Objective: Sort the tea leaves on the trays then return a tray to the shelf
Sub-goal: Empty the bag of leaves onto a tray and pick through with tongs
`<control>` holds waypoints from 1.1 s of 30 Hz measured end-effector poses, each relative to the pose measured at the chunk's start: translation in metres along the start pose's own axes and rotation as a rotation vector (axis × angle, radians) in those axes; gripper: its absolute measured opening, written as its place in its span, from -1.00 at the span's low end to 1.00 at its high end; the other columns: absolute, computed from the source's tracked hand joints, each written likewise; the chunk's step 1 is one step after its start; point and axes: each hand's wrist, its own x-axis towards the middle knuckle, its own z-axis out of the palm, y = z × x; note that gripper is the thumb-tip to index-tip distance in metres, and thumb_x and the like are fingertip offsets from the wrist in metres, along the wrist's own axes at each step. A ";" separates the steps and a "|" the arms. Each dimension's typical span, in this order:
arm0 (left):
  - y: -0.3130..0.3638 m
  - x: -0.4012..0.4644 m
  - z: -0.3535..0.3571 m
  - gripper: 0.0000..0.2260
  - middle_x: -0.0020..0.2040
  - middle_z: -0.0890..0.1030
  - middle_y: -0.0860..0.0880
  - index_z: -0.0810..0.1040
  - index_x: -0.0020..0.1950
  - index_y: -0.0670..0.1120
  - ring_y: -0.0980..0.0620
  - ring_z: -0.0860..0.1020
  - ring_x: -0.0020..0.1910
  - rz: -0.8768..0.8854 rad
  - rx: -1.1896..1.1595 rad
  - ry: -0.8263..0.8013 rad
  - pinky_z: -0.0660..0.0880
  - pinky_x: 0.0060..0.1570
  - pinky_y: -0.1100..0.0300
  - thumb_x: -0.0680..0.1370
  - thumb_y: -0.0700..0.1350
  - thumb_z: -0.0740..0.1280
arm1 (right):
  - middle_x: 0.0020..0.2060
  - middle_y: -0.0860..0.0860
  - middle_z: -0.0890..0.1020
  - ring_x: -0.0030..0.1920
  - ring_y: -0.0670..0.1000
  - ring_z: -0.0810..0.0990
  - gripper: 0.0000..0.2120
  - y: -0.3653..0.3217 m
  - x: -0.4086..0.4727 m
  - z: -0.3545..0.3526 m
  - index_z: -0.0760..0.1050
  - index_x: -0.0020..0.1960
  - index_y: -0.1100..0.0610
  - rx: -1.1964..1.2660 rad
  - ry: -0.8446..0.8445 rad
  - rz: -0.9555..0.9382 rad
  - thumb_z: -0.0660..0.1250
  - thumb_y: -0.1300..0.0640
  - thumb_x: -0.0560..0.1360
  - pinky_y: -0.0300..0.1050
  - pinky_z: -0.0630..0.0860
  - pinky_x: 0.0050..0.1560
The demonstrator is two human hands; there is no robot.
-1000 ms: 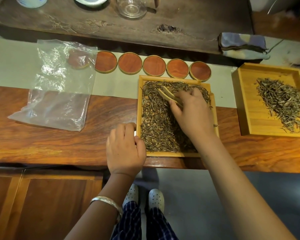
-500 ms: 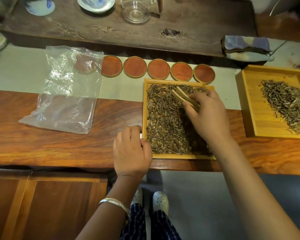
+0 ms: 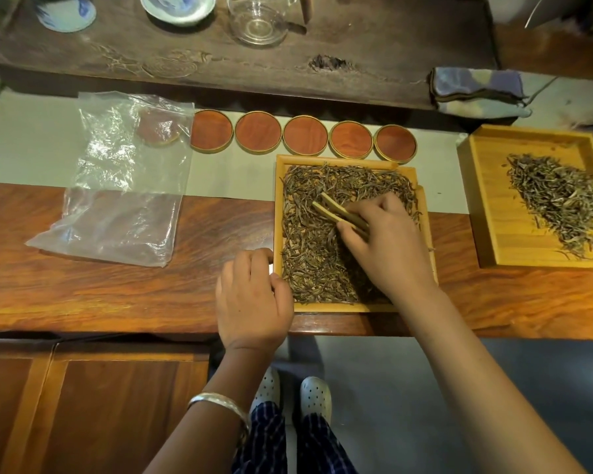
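Bamboo tray point(image 3: 353, 307) lies at the near edge of a wooden table point(image 3: 117, 285), its floor covered by a spread of dark tea leaves point(image 3: 308, 254). Right hand point(image 3: 387, 248) reaches over the tray from the near side, its thumb and fingers curled round bamboo tongs point(image 3: 336, 211), whose two tips stand slightly apart over the leaves and point away and to the left. Left hand point(image 3: 252, 299) grips the near left corner of the tray, thumb on the rim, fingers curled down the outer wall; a silver bangle point(image 3: 220, 403) circles the wrist. Second tray point(image 3: 486, 206) lies well apart to the right and holds a smaller heap of paler leaves point(image 3: 558, 206). Five round coasters point(image 3: 304, 135) stand in a row just beyond the first tray. Clear plastic bag point(image 3: 117, 186) lies flat to the left, covering a sixth coaster. Folded cloth point(image 3: 476, 90) rests beyond the second tray.
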 end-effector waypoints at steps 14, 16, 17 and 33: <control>0.001 0.000 -0.001 -0.83 -0.16 0.46 -0.10 0.44 -0.06 -0.13 -0.11 0.39 -0.19 -0.016 -0.004 -0.021 0.30 -0.21 0.05 0.42 -0.13 0.13 | 0.01 0.11 0.48 -0.05 0.14 0.53 -0.69 0.044 -0.023 -0.019 0.52 0.21 0.10 -0.057 0.066 0.166 0.31 -0.01 0.52 -0.10 0.42 -0.17; 0.002 0.000 -0.001 -0.84 -0.16 0.46 -0.12 0.43 -0.07 -0.14 -0.12 0.40 -0.19 -0.010 0.004 -0.020 0.32 -0.20 0.04 0.42 -0.13 0.13 | 0.03 0.12 0.48 -0.02 0.15 0.54 -0.68 0.047 -0.025 -0.019 0.52 0.22 0.09 -0.049 0.076 0.187 0.30 -0.02 0.52 -0.06 0.47 -0.12; 0.002 0.000 -0.001 -0.83 -0.15 0.46 -0.12 0.43 -0.07 -0.14 -0.13 0.40 -0.18 -0.007 0.007 -0.020 0.33 -0.20 0.03 0.42 -0.13 0.13 | 0.03 0.12 0.49 -0.02 0.15 0.54 -0.68 0.047 -0.025 -0.020 0.52 0.22 0.09 -0.039 0.092 0.189 0.30 -0.02 0.52 -0.06 0.47 -0.12; -0.003 -0.001 0.004 -0.86 -0.14 0.43 -0.10 0.39 -0.06 -0.11 -0.07 0.34 -0.18 0.003 0.010 -0.010 0.25 -0.20 0.09 0.42 -0.13 0.13 | 0.05 0.08 0.45 -0.03 0.10 0.52 -0.70 0.024 0.003 -0.012 0.50 0.20 0.09 -0.045 0.086 0.112 0.26 -0.04 0.54 -0.13 0.39 -0.22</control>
